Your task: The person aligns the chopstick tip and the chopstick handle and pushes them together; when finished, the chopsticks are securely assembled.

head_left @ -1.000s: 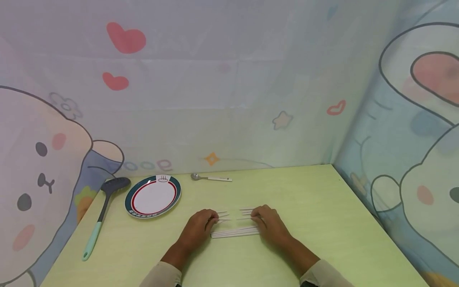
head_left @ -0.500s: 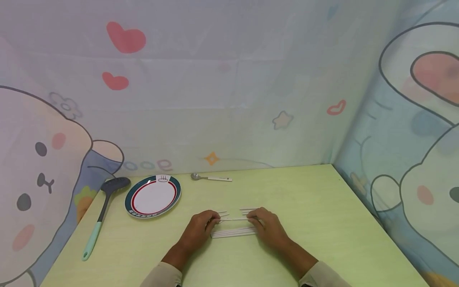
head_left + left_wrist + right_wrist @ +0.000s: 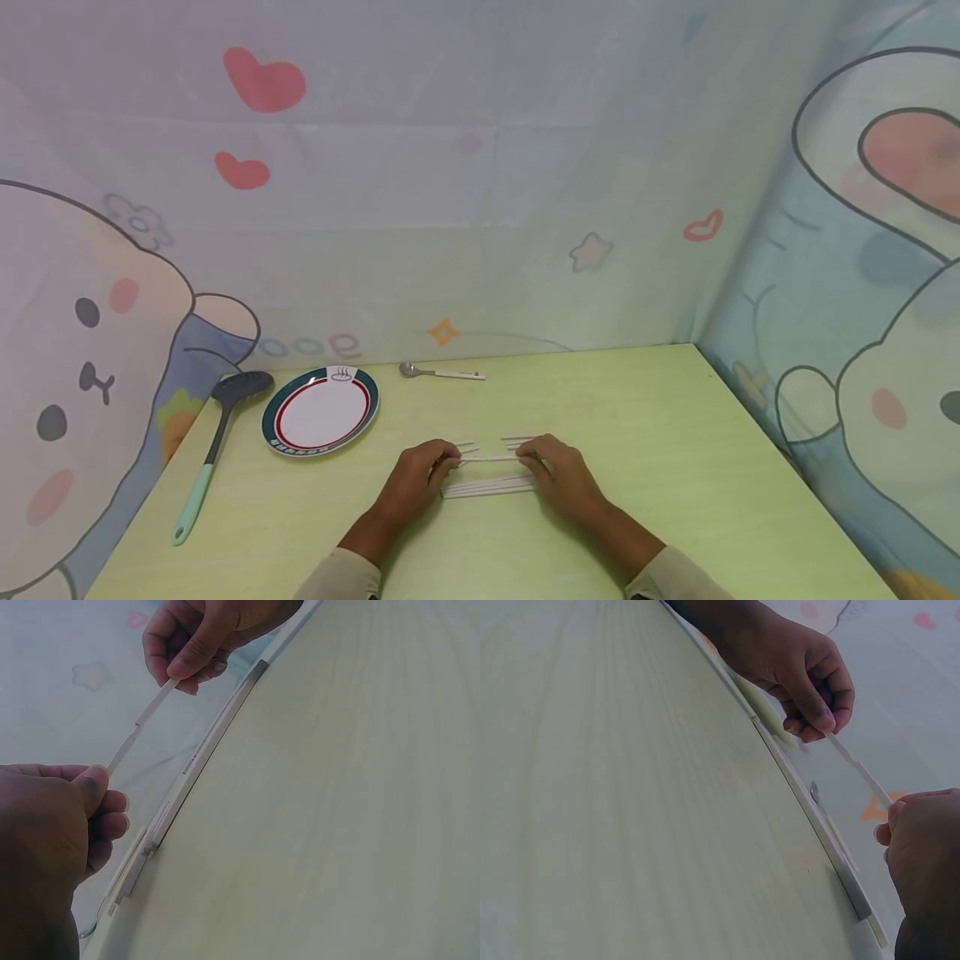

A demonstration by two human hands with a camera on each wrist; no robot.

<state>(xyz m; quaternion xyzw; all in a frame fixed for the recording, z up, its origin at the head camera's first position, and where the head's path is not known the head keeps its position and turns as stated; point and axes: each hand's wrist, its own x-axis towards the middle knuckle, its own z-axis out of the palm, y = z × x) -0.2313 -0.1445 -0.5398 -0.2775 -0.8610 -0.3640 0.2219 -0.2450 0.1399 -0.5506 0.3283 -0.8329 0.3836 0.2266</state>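
Note:
Between thumb and fingers, my left hand (image 3: 412,479) pinches a thin white stick piece (image 3: 122,751). My right hand (image 3: 566,477) pinches a similar stick piece (image 3: 155,703). The pieces' inner ends meet in the gap between the hands, with an uneven joint visible in both wrist views. Beyond the left fingers lie short stick pieces (image 3: 467,442), and more short pieces (image 3: 516,437) lie beyond the right fingers, partly hidden. Several longer white sticks (image 3: 487,487) lie side by side on the table, just nearer than the held pieces.
A white plate (image 3: 321,412) with a dark green rim stands at the back left. Left of it lies a slotted turner (image 3: 217,433) with a mint handle. A small spoon (image 3: 442,372) lies along the table's (image 3: 675,467) back edge, before a printed cloth (image 3: 480,183).
Both hands have come slightly closer together, mostly the right one moving left. The two held stick pieces were apart a second ago and now meet end to end.

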